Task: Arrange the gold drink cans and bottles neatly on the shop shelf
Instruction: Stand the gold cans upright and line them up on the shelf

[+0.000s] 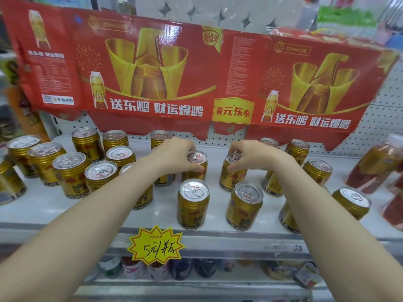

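Observation:
Several gold drink cans stand upright on the white shelf (218,216). My left hand (174,152) grips the top of one gold can (197,165) in the middle row. My right hand (250,154) grips the rim of another gold can (231,177) just to the right of it. Two more cans, one at the front centre (193,204) and one beside it (244,205), stand near the shelf's front edge. A tight group of cans (69,173) fills the left side. Bottles of reddish drink (375,164) lean at the far right.
Red cardboard display panels (152,68) hang behind the cans against a pegboard back wall. A yellow starburst price tag (156,245) is fixed to the shelf's front rail. Mixed bottles sit on the lower shelf (196,269). Bare shelf lies between the two can groups.

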### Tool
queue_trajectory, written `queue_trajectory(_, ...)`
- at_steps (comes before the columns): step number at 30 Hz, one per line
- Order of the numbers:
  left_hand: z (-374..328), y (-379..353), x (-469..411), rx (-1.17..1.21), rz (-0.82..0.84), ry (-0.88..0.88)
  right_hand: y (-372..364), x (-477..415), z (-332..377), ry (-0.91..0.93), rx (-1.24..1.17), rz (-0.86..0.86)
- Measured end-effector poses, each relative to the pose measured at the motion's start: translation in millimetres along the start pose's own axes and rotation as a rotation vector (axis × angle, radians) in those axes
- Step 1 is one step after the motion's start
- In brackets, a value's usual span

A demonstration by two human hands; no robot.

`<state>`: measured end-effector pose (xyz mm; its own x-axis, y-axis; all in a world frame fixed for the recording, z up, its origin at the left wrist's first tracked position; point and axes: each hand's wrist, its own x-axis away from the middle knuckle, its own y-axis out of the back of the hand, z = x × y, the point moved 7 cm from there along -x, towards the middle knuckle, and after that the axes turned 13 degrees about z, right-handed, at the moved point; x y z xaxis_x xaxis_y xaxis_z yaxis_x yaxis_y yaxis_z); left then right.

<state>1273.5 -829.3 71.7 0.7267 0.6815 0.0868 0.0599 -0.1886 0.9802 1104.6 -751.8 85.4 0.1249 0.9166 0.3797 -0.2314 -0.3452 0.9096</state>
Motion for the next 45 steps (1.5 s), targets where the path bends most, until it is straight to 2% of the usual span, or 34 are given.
queue_trajectory(7, -7, -1, -2, 0.062, 0.155, -0.111, -2, 5, 5, 0.000, -0.009, -0.025)
queue_trajectory(11, -4, 1, -6, -0.035, 0.085, -0.029, -2, 6, 6, 0.002, -0.004, -0.025)
queue_trajectory(20, -2, 1, 5, 0.037, 0.089, -0.101, -4, 8, 8, -0.029, 0.007, -0.008)
queue_trajectory(26, 33, 6, 26, -0.055, 0.038, -0.007, 5, 5, 15, -0.063, 0.076, 0.028)
queue_trajectory(31, 58, 10, 35, -0.028, 0.012, 0.074, 38, -25, 61, 0.113, 0.101, -0.186)
queue_trajectory(33, 64, 8, 32, -0.019, 0.031, 0.098, 43, -47, 88, 0.226, 0.125, -0.206)
queue_trajectory(38, 73, 10, 25, 0.037, 0.047, 0.140, 37, -98, 146, 0.423, 0.140, -0.079)
queue_trajectory(41, 80, 10, 21, 0.040, 0.054, 0.162, 28, -121, 162, 0.459, 0.199, -0.006)
queue_trajectory(45, 83, 12, 17, 0.045, 0.069, 0.189, 27, -137, 160, 0.478, 0.140, 0.039)
